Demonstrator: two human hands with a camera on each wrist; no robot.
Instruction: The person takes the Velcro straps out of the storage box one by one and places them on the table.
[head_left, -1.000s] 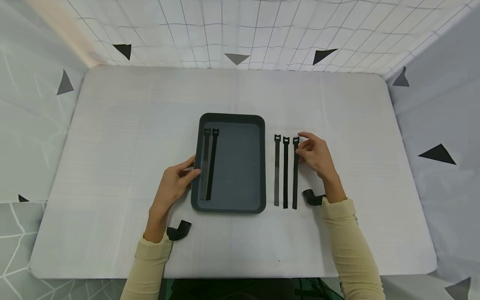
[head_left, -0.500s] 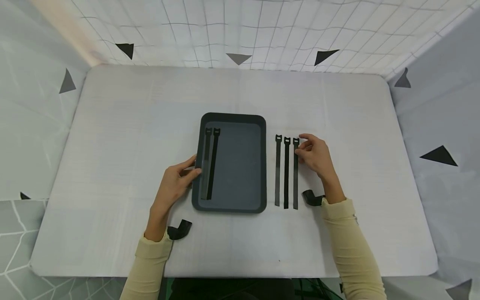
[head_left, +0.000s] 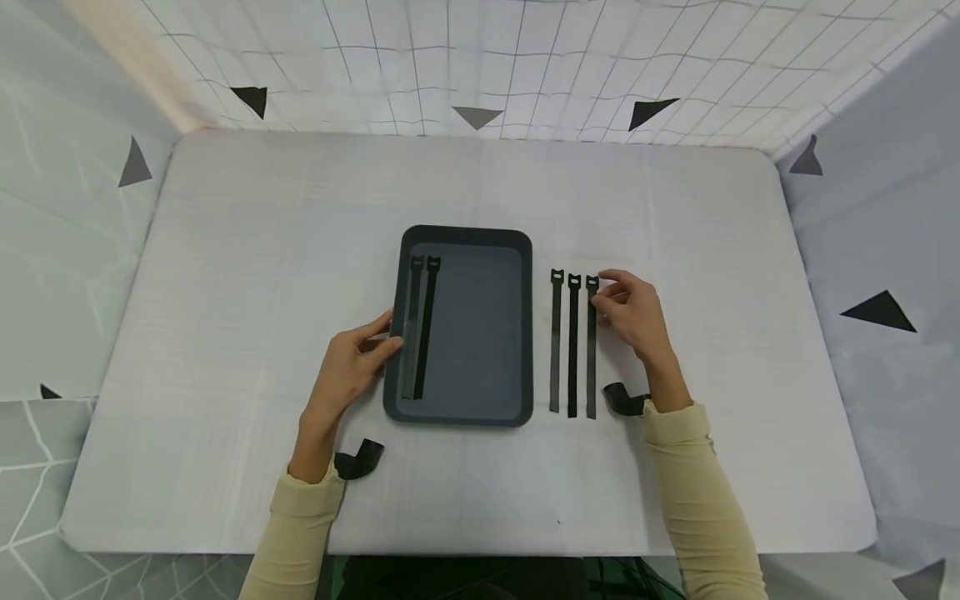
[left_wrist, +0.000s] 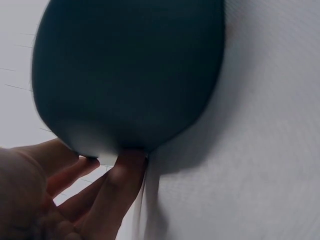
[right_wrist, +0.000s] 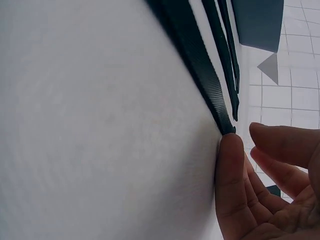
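A dark grey tray [head_left: 483,333] lies on the table with two black hook-and-loop cable ties [head_left: 428,325] side by side along its left wall. My left hand [head_left: 347,367] grips the tray's left edge, thumb at the rim and other fingers lower, as the left wrist view also shows. Right of the tray, three similar ties lie in a row: a left one [head_left: 555,342], a middle one [head_left: 573,350] and a right one [head_left: 591,358]. My right hand [head_left: 633,312] touches the right tie near its slotted head, with a gap between thumb and forefinger in the right wrist view.
The white table [head_left: 300,208] has a grid-patterned cloth wall [head_left: 555,67] behind it and pale side walls marked with dark triangles. Black wrist mounts stick out near the left sleeve [head_left: 360,460] and the right sleeve [head_left: 624,400].
Hands, tray and ties stay almost where they were. The head view shifts slightly at first, and the right wrist dips a little towards the table's front.
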